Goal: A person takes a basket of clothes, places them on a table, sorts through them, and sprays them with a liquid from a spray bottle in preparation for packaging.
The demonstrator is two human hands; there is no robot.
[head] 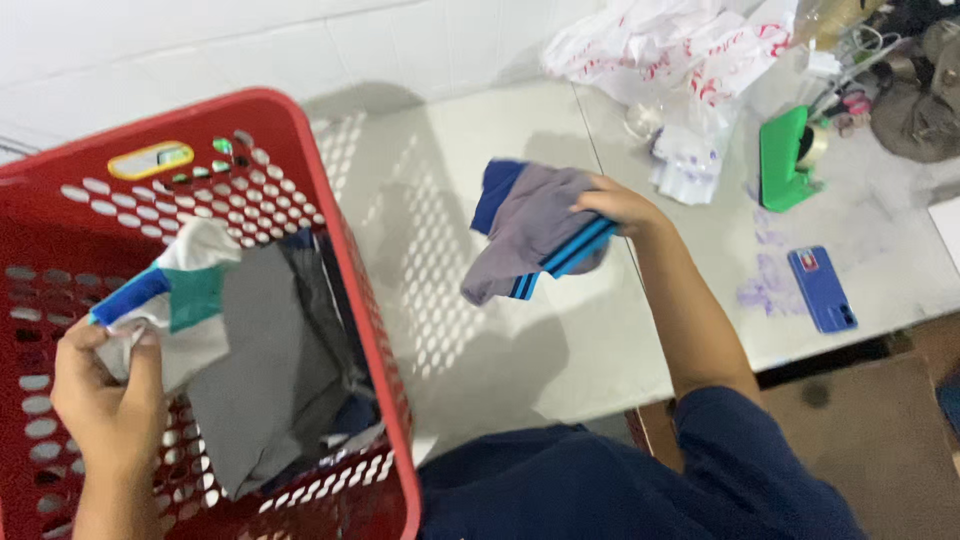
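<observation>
Two hands (105,395) (618,207), two garments (175,300) (535,235), one basket (350,260)

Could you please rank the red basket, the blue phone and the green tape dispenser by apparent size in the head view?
1. red basket, though it is nearest the camera
2. green tape dispenser
3. blue phone, close to the dispenser

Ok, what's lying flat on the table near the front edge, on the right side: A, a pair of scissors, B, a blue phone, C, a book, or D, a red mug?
B: a blue phone lies flat on the pale table, to the right of the right hand, which holds a grey and blue garment.
</observation>
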